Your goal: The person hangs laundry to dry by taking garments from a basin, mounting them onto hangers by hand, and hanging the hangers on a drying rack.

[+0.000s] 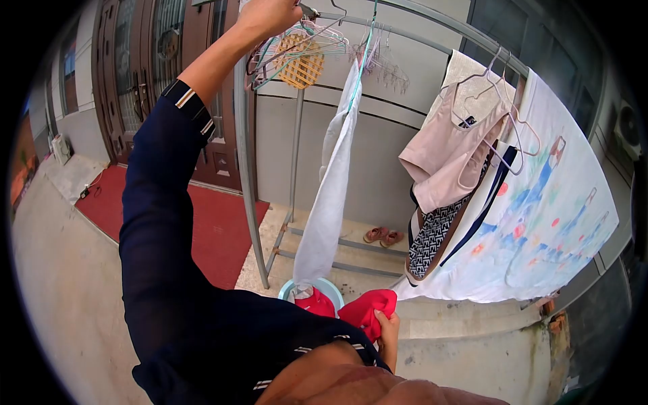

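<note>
My left hand (271, 16) is raised at the top edge, beside the rail end and the bunched hangers (310, 44). Its fingers look curled, but what they hold is cut off by the frame. Low in the middle, my right hand (387, 328) grips a bright red cloth (361, 312). Just left of it, a light blue basin (327, 286) on the ground contains more red fabric (316, 304). A long pale grey cloth (324, 209) hangs from a green hanger or cord (368, 50), its lower end reaching the basin.
The metal rack (246, 169) also carries a pink top (449, 152), a patterned garment (432, 239) and a large white printed sheet (540, 223). A yellow slatted rack (299, 62) hangs among the hangers. Pink shoes (383, 236), a red mat (219, 233) and brown doors (152, 74) are behind.
</note>
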A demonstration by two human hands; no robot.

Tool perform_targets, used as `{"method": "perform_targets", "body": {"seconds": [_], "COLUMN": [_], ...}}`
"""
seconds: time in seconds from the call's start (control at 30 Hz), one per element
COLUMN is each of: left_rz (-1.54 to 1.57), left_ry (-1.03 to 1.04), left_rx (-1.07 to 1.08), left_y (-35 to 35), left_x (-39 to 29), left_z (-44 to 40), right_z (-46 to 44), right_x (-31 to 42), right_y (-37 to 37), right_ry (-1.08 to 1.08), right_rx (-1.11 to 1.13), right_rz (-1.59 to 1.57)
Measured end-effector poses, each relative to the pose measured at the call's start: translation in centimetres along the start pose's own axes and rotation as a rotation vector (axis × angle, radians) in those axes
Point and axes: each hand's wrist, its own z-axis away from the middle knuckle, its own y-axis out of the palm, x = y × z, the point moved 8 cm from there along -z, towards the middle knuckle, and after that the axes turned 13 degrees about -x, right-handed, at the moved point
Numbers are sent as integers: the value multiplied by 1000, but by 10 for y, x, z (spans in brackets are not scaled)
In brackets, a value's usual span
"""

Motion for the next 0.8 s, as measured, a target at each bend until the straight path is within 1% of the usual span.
{"method": "perform_targets", "body": {"seconds": [0.07,0.1,0.17,0.2,0.23,0.27,0.3,0.33,0.37,0.4,0.43,0.47,0.5,0.53,0.6,0.63,0.67,0.77,0.8], "left_rz": [94,152,235,188,206,260,357,529,541,752,879,1082,1210,1190,1344,1307,1240,986,916], "left_ry": [-71,-117,-98,-71,-150,-184,-322,-322,-303,-300,-443,-656,-780,-884,-1099,-1197,-1219,-1274,-1339], "left_rx": [9,23,-67,-165,-54,-111,-65,-87,-25,57,265,453,455,405,539,509,521,608,646], "left_y": [-36,-54,-96,-127,-124,-149,-164,-181,-194,-199,-196,-191,-191,-196,-197,-198,-200,-200,-198], "left_x": [-14,-18,-29,-46,-10,-12,-5,-8,-19,-36,-53,-49,-55,-55,-58,-59,-61,-69,-72], "left_z": [10,19,44,62,88,112,139,163,182,197,215,248,279,308,360,379,396,433,449], "right_z": [5,3,-6,-6,-9,-10,-9,-9,-9,-8,-7,-8,-15,-25,-42,-49,-52,-45,-43], "right_x": [6,7,-2,-1,0,5,11,19,26,32,38,40,40,34,29,28,27,48,53], "right_y": [1,-1,-10,-13,-16,-16,-14,-12,-10,-7,-3,-3,-4,-7,-11,-11,-11,3,4], "right_ry": [29,-8,-69,-73,-72,-65,-50,-58,-61,-23,29,83,126,148,156,149,140,224,234], "right_rx": [-3,0,-5,-7,-15,8,20,30,77,100,150,164,192,194,217,232,251,316,302], "right_rz": [-8,-17,-35,-26,-16,-7,2,-30,-57,-112,-187,-205,-223,-169,-69,-22,24,-252,-259]}}
